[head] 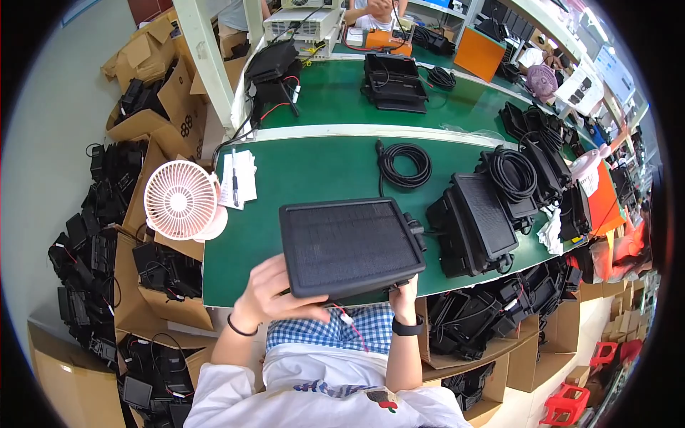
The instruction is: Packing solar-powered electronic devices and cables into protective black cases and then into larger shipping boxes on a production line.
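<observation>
A black plastic box with a solar panel on its face [350, 246] is held over the near edge of the green table [310, 166]. My left hand [281, 291] grips its lower left corner, thumb and fingers partly beneath it. My right hand [404, 294] holds its lower right side from below, the fingers mostly hidden. Under the box hangs a thin red wire with a white connector [347, 319]. A black cable fitting [416, 230] sticks out at the box's right side. Beyond the box lies a coiled black cable [405, 165].
At the left stand a pink fan [181, 200] and papers [245, 179] with a pen. Several similar black boxes [484, 214] are stacked at the right. Cartons [160, 289] of black parts flank my seat. Across the table, a person's hands [379, 9] show.
</observation>
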The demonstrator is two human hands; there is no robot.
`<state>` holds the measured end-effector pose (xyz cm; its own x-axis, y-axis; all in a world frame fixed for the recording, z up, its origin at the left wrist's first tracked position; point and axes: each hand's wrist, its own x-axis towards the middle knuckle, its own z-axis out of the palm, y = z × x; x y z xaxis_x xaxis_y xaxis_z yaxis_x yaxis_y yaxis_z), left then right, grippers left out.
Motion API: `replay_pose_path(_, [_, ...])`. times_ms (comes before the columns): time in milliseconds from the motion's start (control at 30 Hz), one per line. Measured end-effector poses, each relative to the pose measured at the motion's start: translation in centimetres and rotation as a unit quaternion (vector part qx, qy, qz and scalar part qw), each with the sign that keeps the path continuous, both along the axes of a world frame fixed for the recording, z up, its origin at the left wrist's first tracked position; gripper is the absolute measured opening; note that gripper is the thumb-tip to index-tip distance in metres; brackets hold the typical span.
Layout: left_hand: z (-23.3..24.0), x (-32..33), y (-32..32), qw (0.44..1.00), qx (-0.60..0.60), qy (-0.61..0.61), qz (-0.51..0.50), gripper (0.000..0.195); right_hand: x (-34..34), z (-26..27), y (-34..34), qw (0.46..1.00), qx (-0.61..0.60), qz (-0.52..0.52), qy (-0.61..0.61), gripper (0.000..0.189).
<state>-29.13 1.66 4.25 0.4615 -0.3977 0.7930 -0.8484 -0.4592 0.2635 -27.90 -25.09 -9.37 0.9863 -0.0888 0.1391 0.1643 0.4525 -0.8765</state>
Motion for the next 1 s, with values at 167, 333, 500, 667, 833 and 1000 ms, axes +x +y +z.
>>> replay_pose_path(167, [-3.2, -2.9, -0.7, 0.998, 0.007, -0.057, -0.03, 0.022, -0.7, -4.7, -2.3, 0.995, 0.074, 0.018, 0.069, 0.052])
replay_pose_path(333, [-5.6, -5.3, -1.0, 0.988, 0.066, -0.114, -0.082, 0.01, 0.9, 4.5, 2.1, 0.952, 0.306, 0.033, -0.005, 0.029])
replay_pose_path(500, [-4.4, -4.7, -0.7, 0.988, 0.063, -0.113, -0.079, 0.009, 0.5, 2.8, 1.3, 0.93, 0.36, 0.059, 0.04, 0.034])
replay_pose_path(667, [-3.2, -2.0, 0.5, 0.998, 0.005, -0.055, 0.004, 0.021, -0.3, -2.5, -0.5, 0.999, -0.035, -0.013, -0.014, 0.067])
replay_pose_path(833, [-1.1, 2.1, 0.3, 0.997, -0.074, 0.007, 0.016, 0.042, 0.6, 2.1, 0.4, 0.991, -0.12, -0.049, -0.03, 0.078])
replay_pose_path(1000, [0.9, 5.0, -0.8, 0.983, -0.145, 0.054, 0.095, 0.04, 0.7, 4.1, 0.9, 0.995, -0.09, -0.03, -0.041, 0.08])
